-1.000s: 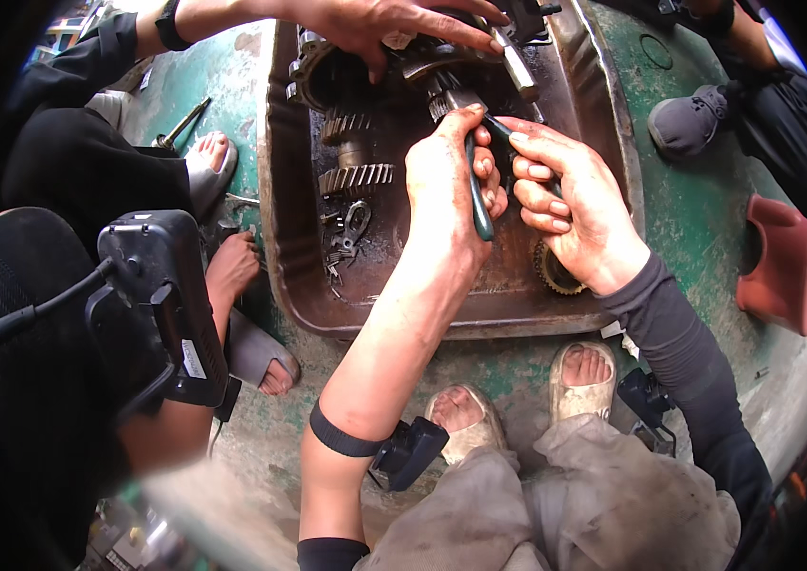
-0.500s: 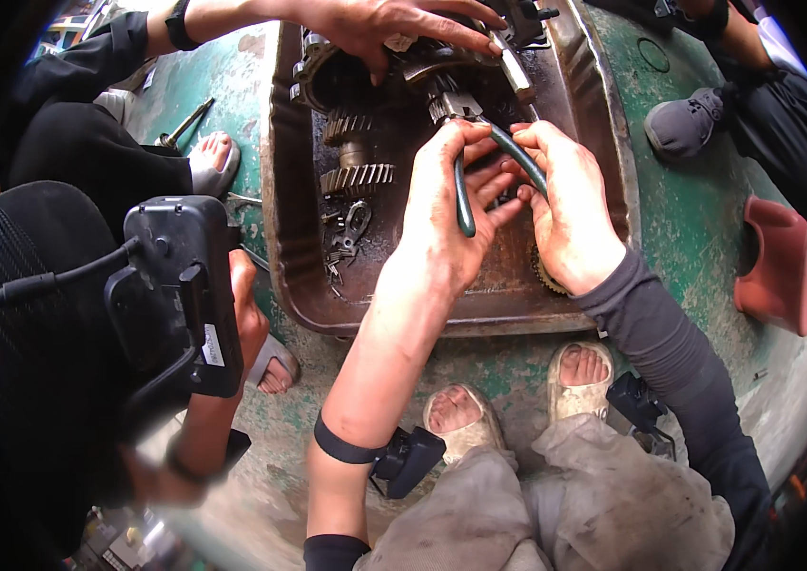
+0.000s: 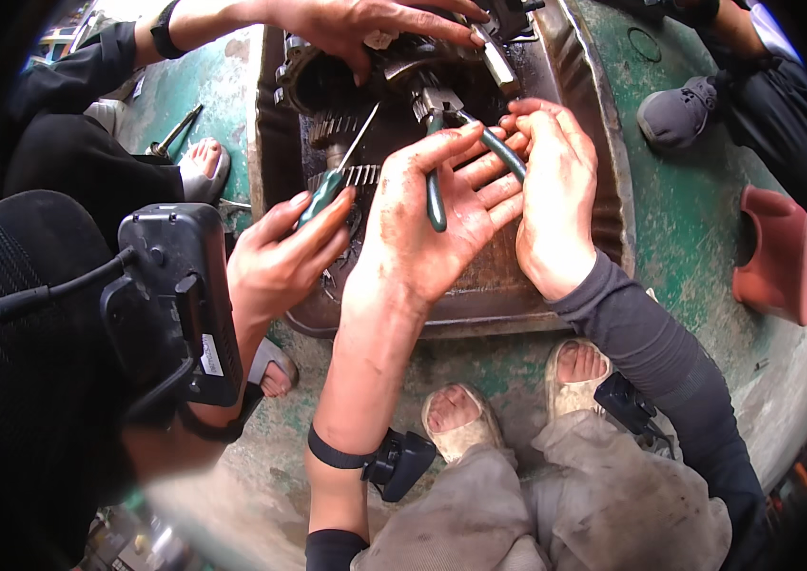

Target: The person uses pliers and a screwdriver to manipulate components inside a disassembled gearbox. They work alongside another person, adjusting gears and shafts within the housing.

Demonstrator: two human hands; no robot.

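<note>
Smooth green-handled pliers (image 3: 499, 150) against grimy fingers (image 3: 443, 147), over rust-brown tray (image 3: 460, 329)

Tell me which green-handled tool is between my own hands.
The pliers, two handles spread between your left hand and right hand; the screwdriver, with one handle, is in a co-worker's hand.

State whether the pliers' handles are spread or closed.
Spread. The pliers' green handles form a V, one at the left hand, the other angled toward the right hand.

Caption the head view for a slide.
Left hand and right hand at green-handled pliers over a metal tray, helical gears to the left.
</note>
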